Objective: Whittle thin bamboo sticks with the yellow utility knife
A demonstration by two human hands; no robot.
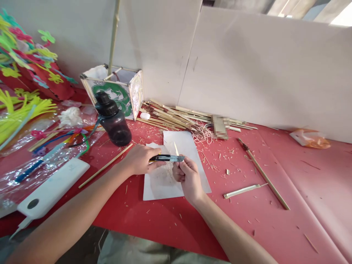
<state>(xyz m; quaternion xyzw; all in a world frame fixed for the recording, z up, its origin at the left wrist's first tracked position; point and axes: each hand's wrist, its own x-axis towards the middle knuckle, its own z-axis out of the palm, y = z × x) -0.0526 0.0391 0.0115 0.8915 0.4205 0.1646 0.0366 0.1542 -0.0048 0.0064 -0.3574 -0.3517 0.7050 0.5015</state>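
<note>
My left hand (142,160) is closed around the handle of a black utility knife (162,157), whose blade end points right. My right hand (188,176) pinches a thin pale bamboo strip (176,148), its pointed tip rising just above the blade. Knife and strip meet close to my right fingertips; the strip's lower part is hidden in the hand. Beneath both hands lie white paper sheets (189,146) with fine shavings on them.
Behind are a dark bottle (117,126), a paper lantern frame (112,91) and piled bamboo sticks (167,115). A white power bank (55,187) and pipe cleaners lie left. Right are a long stick (266,178) and a short split piece (242,191) on the red table (214,227).
</note>
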